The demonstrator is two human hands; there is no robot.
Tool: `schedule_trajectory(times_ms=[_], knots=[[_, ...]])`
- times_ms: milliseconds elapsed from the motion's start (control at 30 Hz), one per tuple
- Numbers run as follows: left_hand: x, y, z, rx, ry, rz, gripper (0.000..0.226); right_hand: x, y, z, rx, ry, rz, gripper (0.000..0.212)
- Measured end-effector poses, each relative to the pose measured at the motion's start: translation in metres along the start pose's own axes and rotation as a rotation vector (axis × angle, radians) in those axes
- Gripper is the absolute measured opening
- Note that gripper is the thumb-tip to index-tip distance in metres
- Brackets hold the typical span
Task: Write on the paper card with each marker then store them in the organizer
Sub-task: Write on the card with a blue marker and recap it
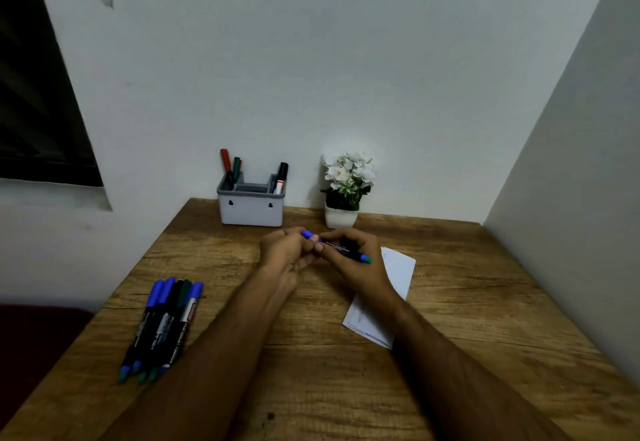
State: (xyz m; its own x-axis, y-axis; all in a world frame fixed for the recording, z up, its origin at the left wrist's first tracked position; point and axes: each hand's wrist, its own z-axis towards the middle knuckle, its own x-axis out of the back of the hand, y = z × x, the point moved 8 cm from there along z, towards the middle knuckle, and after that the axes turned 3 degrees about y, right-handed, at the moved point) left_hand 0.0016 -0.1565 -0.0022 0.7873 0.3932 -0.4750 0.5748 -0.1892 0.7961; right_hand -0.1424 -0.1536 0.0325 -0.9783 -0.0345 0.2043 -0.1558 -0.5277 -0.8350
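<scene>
Above the middle of the wooden table [207,257], both hands hold one black-barrelled marker [341,248]. My left hand [285,253] pinches its blue cap [307,234]. My right hand [353,260] grips the barrel, whose blue-green end sticks out to the right. A white paper card [398,271] lies under and right of my right hand, partly hidden by my forearm. The grey organizer [251,212] stands at the back against the wall, with a red and a green marker [231,167] in its left slot and a black-capped marker [281,177] in its right slot.
Several blue- and green-capped markers [162,326] lie side by side near the table's left edge. A small white pot of white flowers [346,191] stands right of the organizer. A wall rises close along the table's right side.
</scene>
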Motion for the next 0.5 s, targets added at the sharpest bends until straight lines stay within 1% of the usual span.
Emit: schedule_trajectory(times_ms=[67, 133, 267, 333, 433, 500], knots=[[0.013, 0.018, 0.002, -0.098, 0.066, 0.024, 0.032, -0.015, -0.006, 0.000, 0.018, -0.071, 0.006, 0.034], [0.025, 0.038, 0.002, -0.197, 0.095, 0.018, 0.030, -0.028, -0.010, 0.003, 0.018, -0.106, 0.017, 0.041], [0.041, 0.079, 0.003, -0.427, 0.148, 0.071, 0.034, -0.047, -0.009, 0.017, -0.040, -0.108, 0.039, 0.034], [0.044, 0.098, 0.002, -0.517, 0.138, 0.100, 0.036, -0.059, -0.009, 0.026, -0.054, -0.135, 0.016, 0.033], [0.047, 0.118, 0.003, -0.591, 0.106, 0.161, 0.036, -0.079, -0.010, 0.040, -0.034, -0.147, -0.060, 0.032], [0.049, 0.125, 0.006, -0.621, 0.105, 0.227, 0.029, -0.091, -0.009, 0.049, -0.039, -0.142, -0.113, 0.032]])
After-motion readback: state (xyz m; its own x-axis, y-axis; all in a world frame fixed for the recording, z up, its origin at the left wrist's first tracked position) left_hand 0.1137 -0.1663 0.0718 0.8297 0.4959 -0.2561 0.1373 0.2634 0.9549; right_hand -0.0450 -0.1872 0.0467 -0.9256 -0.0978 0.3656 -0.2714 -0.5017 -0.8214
